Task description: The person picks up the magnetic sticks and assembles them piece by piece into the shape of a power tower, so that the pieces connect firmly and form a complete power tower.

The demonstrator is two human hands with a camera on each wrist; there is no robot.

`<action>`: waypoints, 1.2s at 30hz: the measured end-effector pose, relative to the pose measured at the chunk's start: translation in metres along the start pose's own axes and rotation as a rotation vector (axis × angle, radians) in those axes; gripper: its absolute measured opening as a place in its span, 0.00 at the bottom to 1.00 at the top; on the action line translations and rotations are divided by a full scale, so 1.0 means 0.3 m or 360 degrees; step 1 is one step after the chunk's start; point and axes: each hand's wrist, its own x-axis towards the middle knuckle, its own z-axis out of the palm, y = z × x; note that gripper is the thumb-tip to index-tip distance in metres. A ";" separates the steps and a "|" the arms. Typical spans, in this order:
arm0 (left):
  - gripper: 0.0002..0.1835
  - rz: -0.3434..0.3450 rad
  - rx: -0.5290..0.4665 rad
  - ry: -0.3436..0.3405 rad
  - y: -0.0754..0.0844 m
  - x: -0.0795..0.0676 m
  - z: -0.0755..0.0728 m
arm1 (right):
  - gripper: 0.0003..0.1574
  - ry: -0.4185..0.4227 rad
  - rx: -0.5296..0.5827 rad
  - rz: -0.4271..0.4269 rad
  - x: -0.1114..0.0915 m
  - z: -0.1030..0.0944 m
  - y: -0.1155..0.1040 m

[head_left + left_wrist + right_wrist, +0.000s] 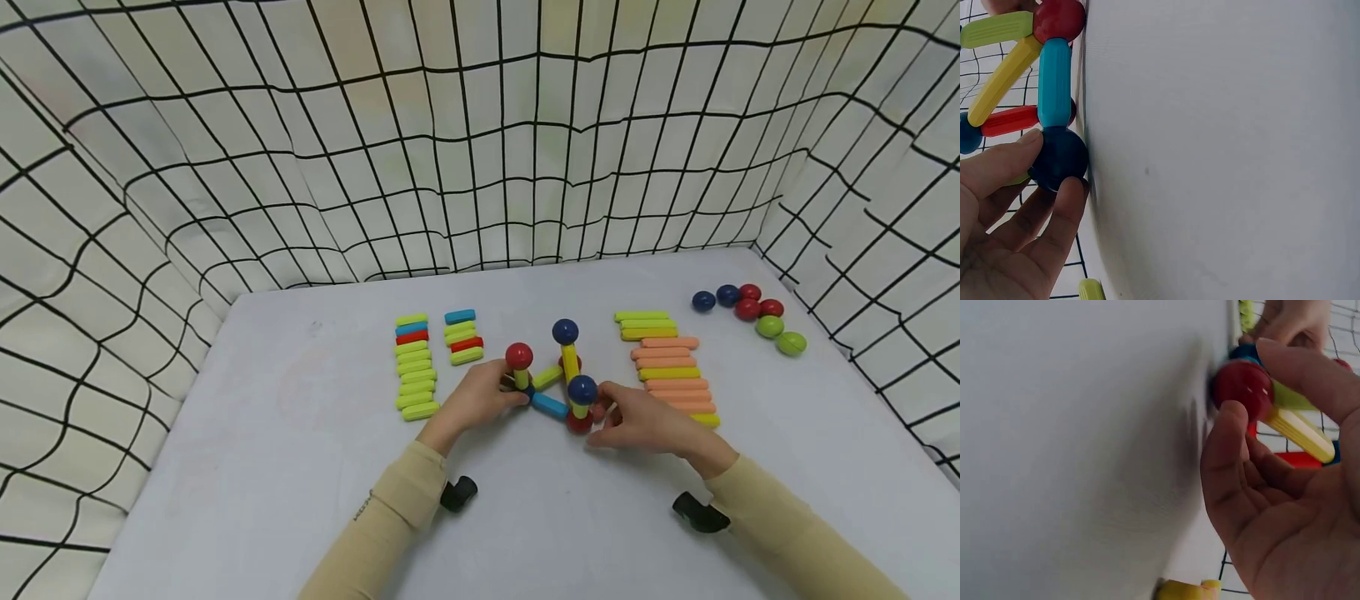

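Blue and level, a short stick (550,406) lies low between the two hands on the near side of a small frame of balls and sticks, and its long axis is the relation that seems to matter most. It runs sideways, tilting slightly toward the person at its right end, from a low dark blue ball (1059,159) on the left to a near red ball (1241,390) on the right. Each hand is thus closest to its own end of the stick. The left hand (480,392) grips the low dark blue ball, thumb on one side and fingers curled round the other, only about as far apart as the ball is wide. The right hand (648,417) has its finger and thumb bent about the near red ball, one tip on either edge in the right wrist view; it appears to be a light pinch, though how firmly it presses I cannot tell. Over the low dark blue ball a short green post (521,379) carries a high red ball (519,356). Another green post rises from the near red ball to a front blue ball (582,389), and a yellow stick (571,363) slants from there up toward a rear blue ball (566,331). The frame stands on the white table (225,467), between loose sticks (415,367) on the left and more sticks (671,362) on the right.
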 end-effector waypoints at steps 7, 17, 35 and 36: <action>0.17 0.0032 -0.0036 -0.0020 0.003 -0.024 -0.012 | 0.22 0.0132 -0.0086 0.0009 0.030 -0.006 0.007; 0.18 0.0330 -0.0165 -0.0354 0.010 -0.054 0.003 | 0.18 0.0415 0.0120 0.0053 0.105 -0.036 0.035; 0.21 0.0044 -0.0161 0.0246 0.002 -0.016 -0.038 | 0.14 0.0323 -0.0916 -0.0267 -0.216 -0.133 0.132; 0.22 0.0060 -0.0142 0.0230 0.002 -0.010 -0.036 | 0.16 0.0348 -0.0990 -0.0298 -0.222 -0.127 0.142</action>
